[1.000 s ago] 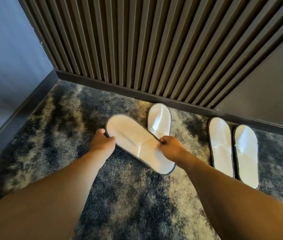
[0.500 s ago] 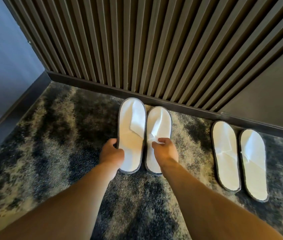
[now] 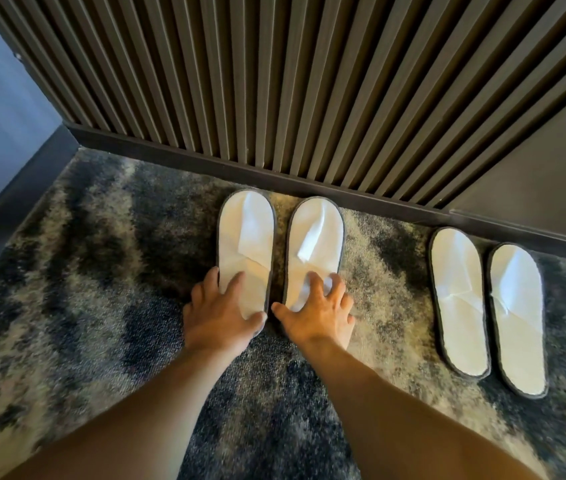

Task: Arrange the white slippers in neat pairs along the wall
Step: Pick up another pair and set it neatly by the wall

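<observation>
- The left hand is bare: no glove, ring or band shows on it.
- The right hand is bare too, with nothing worn on the fingers that can be seen.
- Both wrists carry no watch, bracelet or strap.
- Both forearms are uncovered along their whole visible length, down to the bottom edge of the view; no sleeve or cuff comes into sight.
- The fingernails look short and plain, though they are too small and soft in the picture to say more.
- No marks, tattoos or bandages can be made out on either arm.
</observation>
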